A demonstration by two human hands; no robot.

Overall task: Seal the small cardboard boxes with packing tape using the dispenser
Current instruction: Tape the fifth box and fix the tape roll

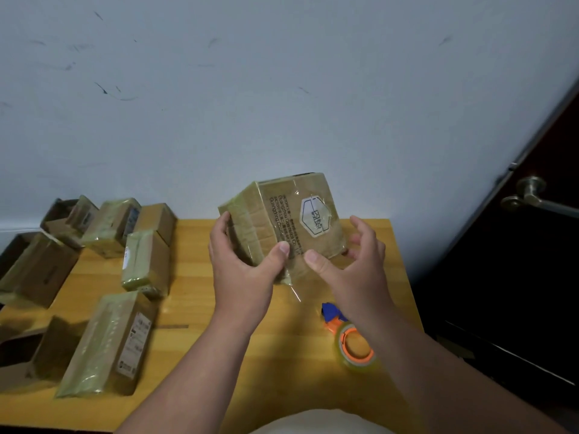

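Above the table (200, 308), both hands lift a taped box (282, 220).
Left hand (244, 264) clamps it; right hand (347, 264), fingers spread, steadies its far side. Dispenser (351, 336) lies at 5 o'clock. Loose tape tail (293, 285) may peel if unpressed.

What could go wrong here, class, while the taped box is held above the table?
A loose tape tail hangs off the box; it could stick to the fingers or fold onto itself. The right hand touches the box only lightly, so the left hand's grip might let it slip.
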